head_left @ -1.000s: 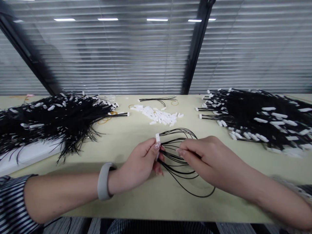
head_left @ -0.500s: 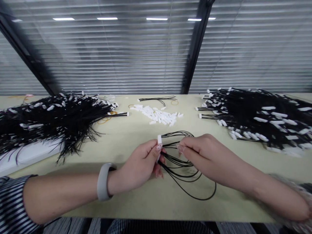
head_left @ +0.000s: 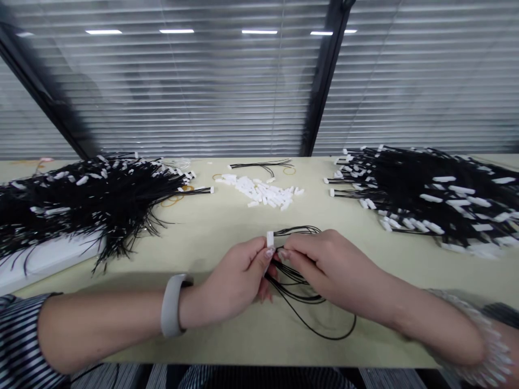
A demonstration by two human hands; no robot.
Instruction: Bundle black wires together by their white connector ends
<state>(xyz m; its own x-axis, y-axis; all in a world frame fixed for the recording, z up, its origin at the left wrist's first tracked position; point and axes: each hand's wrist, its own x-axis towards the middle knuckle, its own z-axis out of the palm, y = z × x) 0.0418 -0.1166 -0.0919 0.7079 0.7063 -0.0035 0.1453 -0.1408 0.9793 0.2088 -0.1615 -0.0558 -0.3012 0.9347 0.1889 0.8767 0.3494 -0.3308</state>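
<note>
Between the thumb and fingers of my left hand (head_left: 243,270) is a white plastic connector (head_left: 270,239), held upright above the table. Several thin black wires (head_left: 302,294) run out of its right side and loop round to the right and downward. My right hand (head_left: 320,259) pinches a black wire close to the connector, its fingertips almost meeting my left thumb. The wire's very end is hidden by the fingers. Beyond my hands lies a loose heap of small white connector housings (head_left: 267,192).
At the left, a big pile of black wires with white connectors (head_left: 117,194) partly covers a white box (head_left: 52,259). Another such wire pile (head_left: 425,189) lies at the right. A single harness (head_left: 259,164) and rubber bands (head_left: 289,170) sit at the table's back, before window blinds (head_left: 203,97).
My right hand has moved left, bringing its pinched wire up against the connector. The connector and my left hand have shifted slightly down and to the right.
</note>
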